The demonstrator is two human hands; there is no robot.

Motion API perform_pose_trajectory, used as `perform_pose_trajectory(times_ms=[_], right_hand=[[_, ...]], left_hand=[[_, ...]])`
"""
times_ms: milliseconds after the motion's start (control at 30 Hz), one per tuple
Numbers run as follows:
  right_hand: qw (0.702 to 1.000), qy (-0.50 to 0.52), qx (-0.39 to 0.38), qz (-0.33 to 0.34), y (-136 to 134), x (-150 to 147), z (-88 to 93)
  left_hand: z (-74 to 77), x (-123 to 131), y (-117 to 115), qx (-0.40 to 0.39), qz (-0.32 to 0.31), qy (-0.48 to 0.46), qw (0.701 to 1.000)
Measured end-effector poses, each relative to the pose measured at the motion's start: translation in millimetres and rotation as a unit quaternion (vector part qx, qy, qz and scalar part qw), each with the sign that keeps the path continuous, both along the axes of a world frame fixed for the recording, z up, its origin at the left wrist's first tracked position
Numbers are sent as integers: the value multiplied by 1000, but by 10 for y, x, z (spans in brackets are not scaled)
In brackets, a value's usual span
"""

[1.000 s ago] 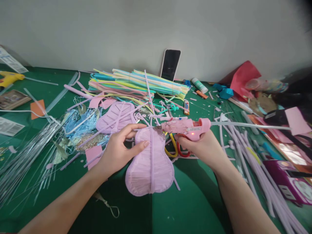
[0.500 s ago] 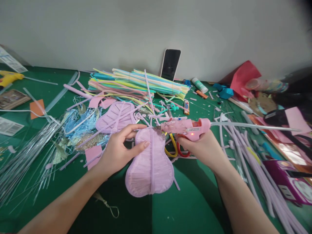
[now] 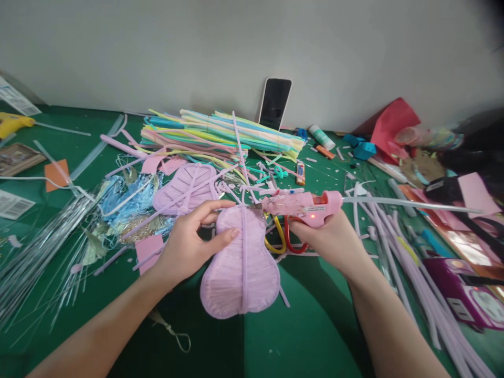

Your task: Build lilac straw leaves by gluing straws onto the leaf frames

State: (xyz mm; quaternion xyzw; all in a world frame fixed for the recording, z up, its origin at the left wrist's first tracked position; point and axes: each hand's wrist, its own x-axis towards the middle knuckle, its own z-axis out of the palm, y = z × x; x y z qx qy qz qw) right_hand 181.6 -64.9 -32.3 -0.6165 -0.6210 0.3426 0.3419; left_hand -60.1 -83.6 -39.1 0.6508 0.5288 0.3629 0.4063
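Observation:
My left hand grips a lilac pipe-cleaner panel, pear-shaped with a narrow top and a wide bottom, its thumb on the front face. A lilac strip runs down the panel's middle. My right hand is wrapped round the handle of a pink hot glue gun, which has a small orange light lit and a long clear glue stick out of its back. The gun's nozzle meets or nearly touches the panel's top edge. Behind my left hand lies a second lilac panel. Scissors with yellow and red handles lie partly under the gun.
A bundle of coloured pipe cleaners lies at the back, before a leaning phone. Loose lilac pipe cleaners and a purple device are on the right. Blue tassels, silvery wires and a yellow glue gun occupy the left.
The glue gun has shifted very slightly right relative to the panel. Both hands keep their grips, and the whole view has moved a little.

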Motion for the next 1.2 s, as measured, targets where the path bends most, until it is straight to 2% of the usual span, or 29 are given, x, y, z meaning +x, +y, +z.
perform_pose_trajectory(times_ms=[167,367,1200], right_hand=[[1000,14,-23,-7,-9,-14,71],[999,2,-41,-27,-22,-3,76],[1000,-5,3,-6,-20,30,34]], left_hand=[[3,-7,1,10,2,6,1000],[-3,-5,-1,13,5,4,1000],[45,18,-7,-29,44,-32,998]])
